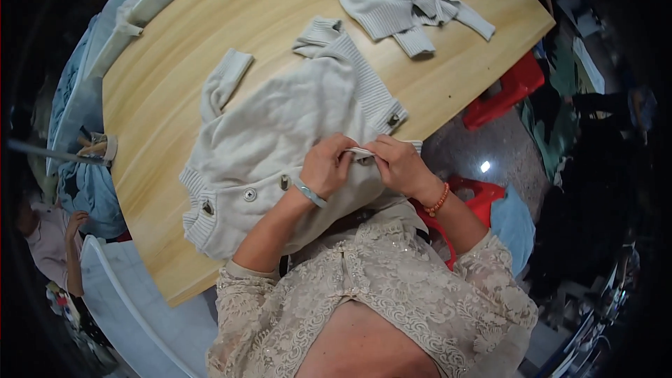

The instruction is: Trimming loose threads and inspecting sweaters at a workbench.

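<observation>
Together, left hand (326, 166) and right hand (399, 163) pinch the cardigan (280, 133) edge between closed fingers (348, 157), buttons (249, 194) lying left on the desk (175, 63).

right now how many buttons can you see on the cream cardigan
4: one by the right-hand ribbed edge, three along the lower left band. More may hide under the hands.

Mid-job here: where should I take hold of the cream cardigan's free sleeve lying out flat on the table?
Probably at the ribbed cuff of the cream cardigan, coming from the table's far side: it lies flat and free of folds, away from both hands pinching the near edge.
</observation>
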